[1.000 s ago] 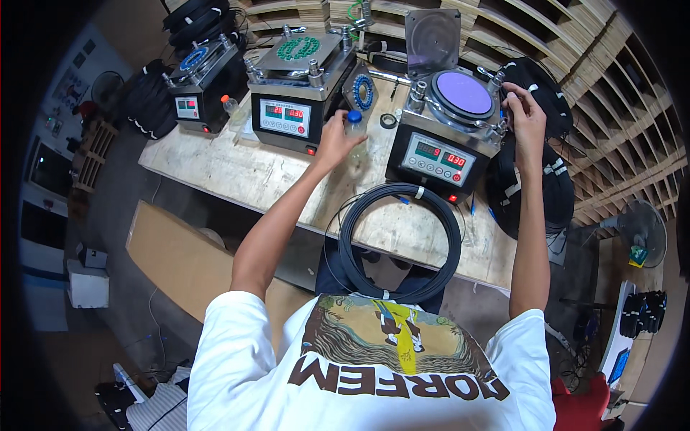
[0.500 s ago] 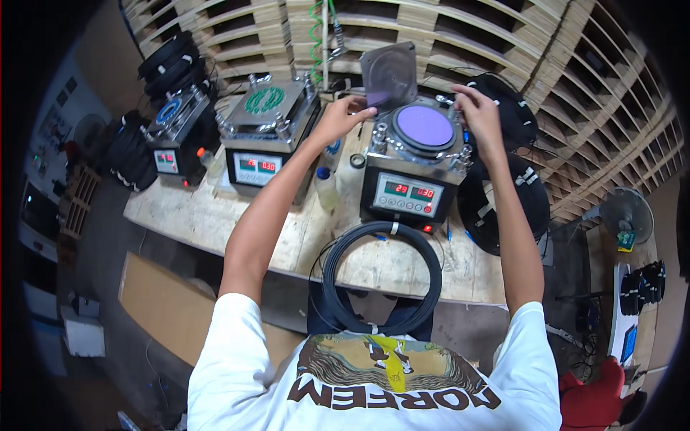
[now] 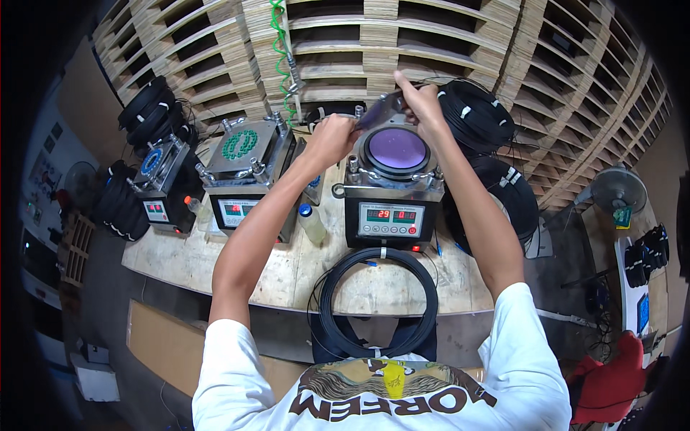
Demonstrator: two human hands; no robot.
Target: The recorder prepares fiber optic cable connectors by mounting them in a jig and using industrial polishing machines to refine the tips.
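Observation:
A black box-shaped machine [image 3: 392, 219] with a round purple pad [image 3: 397, 149] on top stands in the middle of the wooden bench [image 3: 215, 262]. Both my arms reach over it. My left hand [image 3: 334, 136] grips the left edge of the machine's grey lid [image 3: 379, 111], which is tilted above the back of the pad. My right hand [image 3: 420, 104] holds the lid's upper right edge, index finger raised. A coil of black cable [image 3: 379, 302] lies on the bench in front of the machine, hanging over the front edge.
Left of it are a machine with a green ring fixture [image 3: 241, 144] and another with a blue ring [image 3: 152, 161]. A small blue-capped bottle [image 3: 313, 223] stands between the machines. Black cable coils [image 3: 496, 194] lie right, stacked pallets [image 3: 445, 43] behind, a fan [image 3: 618, 188] far right.
My left hand left the bench by the bottle and my right hand left the coils on the right. Both went up to the lid, which has tipped from upright toward the pad.

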